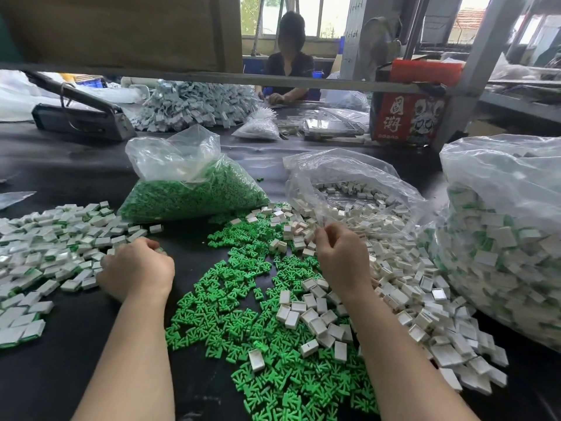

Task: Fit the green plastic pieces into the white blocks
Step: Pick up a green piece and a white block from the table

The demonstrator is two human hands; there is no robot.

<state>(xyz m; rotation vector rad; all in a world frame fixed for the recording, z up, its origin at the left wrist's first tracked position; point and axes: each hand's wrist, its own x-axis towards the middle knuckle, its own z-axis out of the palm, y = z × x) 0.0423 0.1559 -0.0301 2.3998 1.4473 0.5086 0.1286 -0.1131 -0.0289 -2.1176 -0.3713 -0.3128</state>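
Both my hands are down on the black table [60, 344]. My left hand [136, 268] sits knuckles-up at the right edge of the spread of white blocks with green showing at their edges [51, 253]; its fingers are curled under, and something pale green shows just past the knuckles, but I cannot tell whether the hand holds it. My right hand [341, 256] is raised slightly over the loose white blocks [394, 287], fingers bent and bunched toward the thumb; whether they pinch a piece is hidden from this angle. Between and in front of my forearms lies a broad scatter of loose green plastic pieces [243, 314], with some white blocks mixed in on top of it. Behind the scatter stands a clear bag packed with green pieces [194, 192], its mouth open and crumpled upward. To its right, an open clear bag [349, 180] has white blocks spilling from it toward my right hand. At far right a large clear bag [501, 238] is filled with white blocks showing green. Across the table sits another person [290, 62] beside a heap of pale grey parts [194, 104]; a red printed box [408, 117] stands near a metal post [461, 86].
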